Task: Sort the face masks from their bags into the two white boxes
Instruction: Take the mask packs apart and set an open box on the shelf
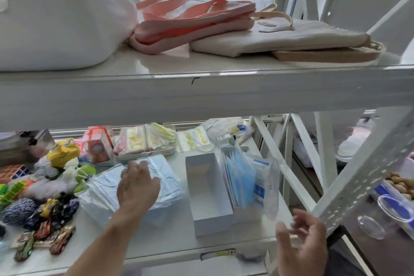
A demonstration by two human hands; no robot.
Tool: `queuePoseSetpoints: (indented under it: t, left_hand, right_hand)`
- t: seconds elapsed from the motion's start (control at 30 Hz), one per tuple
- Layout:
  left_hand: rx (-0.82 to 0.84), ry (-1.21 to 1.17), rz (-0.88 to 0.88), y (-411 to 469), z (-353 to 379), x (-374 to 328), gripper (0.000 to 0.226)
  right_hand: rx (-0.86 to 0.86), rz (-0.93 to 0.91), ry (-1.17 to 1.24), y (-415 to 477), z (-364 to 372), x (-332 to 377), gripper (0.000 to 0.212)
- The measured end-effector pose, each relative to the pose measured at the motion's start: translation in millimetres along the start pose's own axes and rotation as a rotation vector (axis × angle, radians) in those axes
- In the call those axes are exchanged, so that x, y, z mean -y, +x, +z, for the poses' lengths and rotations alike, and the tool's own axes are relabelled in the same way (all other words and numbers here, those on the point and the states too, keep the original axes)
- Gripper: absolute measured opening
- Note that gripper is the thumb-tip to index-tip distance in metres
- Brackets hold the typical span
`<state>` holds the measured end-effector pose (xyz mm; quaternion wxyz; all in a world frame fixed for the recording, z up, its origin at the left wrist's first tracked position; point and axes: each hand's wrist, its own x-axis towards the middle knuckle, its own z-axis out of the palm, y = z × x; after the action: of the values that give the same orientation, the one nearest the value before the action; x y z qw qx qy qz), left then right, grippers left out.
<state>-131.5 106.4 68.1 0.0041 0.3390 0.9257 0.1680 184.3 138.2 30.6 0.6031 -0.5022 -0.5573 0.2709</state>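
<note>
Left hand (136, 184) spreading flat, gripping nothing, on clear plastic bag of pale blue face masks (132, 188); right hand (301, 242) hanging open, empty. Right white box (240, 186) filling with masks; left white box (209, 190) sitting empty. Sorting looking roughly halfway.

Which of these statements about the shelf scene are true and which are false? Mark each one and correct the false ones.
1. The left hand rests on the bagged light blue masks. True.
2. The nearer white box is packed full of masks. False: it looks empty.
3. Blue masks stand upright in the farther white box. True.
4. The right hand grips a mask. False: its fingers are spread, and nothing can be seen in them.
5. The pink fabric bag lies on the lower shelf beside the boxes. False: it lies on the upper shelf.
</note>
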Motion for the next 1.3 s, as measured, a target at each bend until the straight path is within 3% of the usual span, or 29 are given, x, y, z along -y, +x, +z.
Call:
queuePoseSetpoints:
  t: [0.07, 0.13, 0.23, 0.33, 0.4, 0.53, 0.73, 0.87, 0.97, 1.1, 1.2, 1.3]
  left_hand:
    - [0.09, -0.32, 0.165, -19, 7, -28, 0.032]
    - [0.242, -0.45, 0.361, -44, 18, -65, 0.033]
    - [0.325, -0.271, 0.641, -72, 33, -108, 0.045]
    - [0.255, 0.069, 0.771, -77, 45, -123, 0.037]
    - [0.218, 0.181, 0.824, -79, 46, -123, 0.03]
    - [0.187, 0.172, 0.871, -79, 46, -125, 0.03]
    - [0.23, 0.326, 1.025, -70, 35, -139, 0.025]
    - [0.308, 0.449, 1.048, -65, 35, -147, 0.024]
    - [0.353, 0.493, 1.025, -65, 40, -147, 0.024]
    - [0.464, 0.521, 0.91, -64, 51, -139, 0.039]
    - [0.622, 0.291, 0.725, -65, 59, -134, 0.046]
    - [0.711, 0.157, 0.654, -71, 63, -130, 0.055]
  right_hand:
    - [0.154, 0.165, -0.056, 21, 1, -15, 0.082]
    - [0.401, 0.195, -0.157, 39, 9, -22, 0.096]
    - [0.635, 0.131, -0.192, 52, 27, -19, 0.073]
    - [0.666, 0.027, -0.309, 57, 37, -19, 0.054]
    - [0.721, 0.001, -0.379, 59, 38, -21, 0.053]
    - [0.747, -0.141, -0.523, 60, 37, -29, 0.061]
    - [0.891, -0.071, -0.654, 73, 31, -36, 0.072]
    - [0.945, -0.141, -0.792, 84, 35, -28, 0.073]
    - [1.045, -0.141, -0.847, 87, 41, -27, 0.087]
    - [1.113, 0.111, -0.504, 89, 41, -31, 0.09]
    - [0.985, 0.147, -0.375, 85, 40, -31, 0.082]
    - [0.738, 0.161, -0.377, 69, 49, -32, 0.072]
